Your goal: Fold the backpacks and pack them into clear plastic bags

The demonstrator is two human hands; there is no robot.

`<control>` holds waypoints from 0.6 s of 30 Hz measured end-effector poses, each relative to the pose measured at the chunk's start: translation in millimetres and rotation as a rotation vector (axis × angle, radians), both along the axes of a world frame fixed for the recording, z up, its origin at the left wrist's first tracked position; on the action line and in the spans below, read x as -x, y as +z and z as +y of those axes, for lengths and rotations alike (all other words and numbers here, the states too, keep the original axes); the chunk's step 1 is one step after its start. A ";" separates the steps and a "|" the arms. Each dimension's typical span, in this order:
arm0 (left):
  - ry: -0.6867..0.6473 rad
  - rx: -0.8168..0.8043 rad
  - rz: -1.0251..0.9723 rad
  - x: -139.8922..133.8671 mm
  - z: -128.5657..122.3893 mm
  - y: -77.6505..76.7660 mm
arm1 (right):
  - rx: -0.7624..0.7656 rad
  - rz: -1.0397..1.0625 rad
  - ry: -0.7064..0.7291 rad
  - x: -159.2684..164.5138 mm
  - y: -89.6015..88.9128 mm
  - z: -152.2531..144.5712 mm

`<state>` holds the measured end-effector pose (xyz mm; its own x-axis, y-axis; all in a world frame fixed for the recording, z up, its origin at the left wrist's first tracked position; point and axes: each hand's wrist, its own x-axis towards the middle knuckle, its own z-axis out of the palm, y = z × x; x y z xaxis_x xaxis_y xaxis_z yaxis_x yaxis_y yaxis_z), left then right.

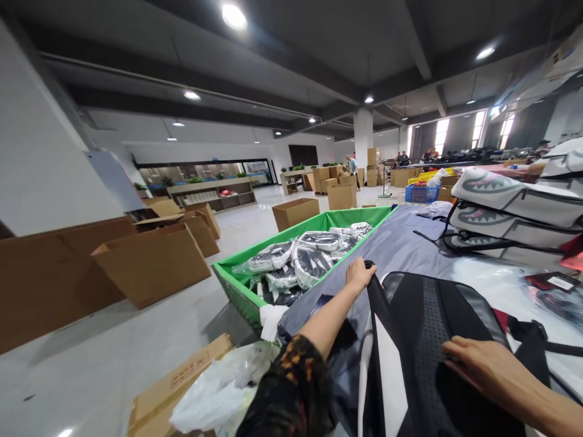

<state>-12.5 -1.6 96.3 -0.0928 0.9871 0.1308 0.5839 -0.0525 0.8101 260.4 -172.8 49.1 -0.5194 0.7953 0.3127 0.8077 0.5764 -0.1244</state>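
A black and white backpack (428, 309) lies on the grey-covered table in front of me, its dark padded back panel facing up. My left hand (359, 277) is closed round a black part along the backpack's left side, close to its top. Over the middle of the panel, my right hand (473, 362) has its fingers curled together; what lies between them, if anything, is hidden. Just beyond the left hand, a green-rimmed bin (291, 233) holds several plastic-wrapped bags (312, 265).
White backpacks with shark-mouth prints (492, 188) are stacked at the right. Cardboard boxes (152, 264) stand on the floor to the left. Crumpled clear plastic (218, 394) lies on a flattened carton (182, 382) by the table. A person (352, 167) stands far back among boxes.
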 end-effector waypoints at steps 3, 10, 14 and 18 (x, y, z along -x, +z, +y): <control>-0.101 0.017 -0.057 24.3 -8.0 12.6 | 0.053 0.117 0.014 29.8 2.5 45.2; -0.223 0.058 -0.143 56.8 -27.4 4.0 | 0.121 0.657 0.136 132.2 35.1 136.6; -0.231 0.036 -0.179 60.2 -23.4 -9.0 | 0.279 0.862 0.081 151.0 39.4 153.3; -0.214 -0.054 -0.239 61.2 -17.0 -19.7 | 0.489 1.174 -0.303 115.7 29.9 156.6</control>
<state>-73.7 -18.6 76.6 0.0819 0.9796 0.1834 0.3488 -0.2005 0.9155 144.6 -16.2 79.1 0.0826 0.9914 0.1011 0.1639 0.0865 -0.9827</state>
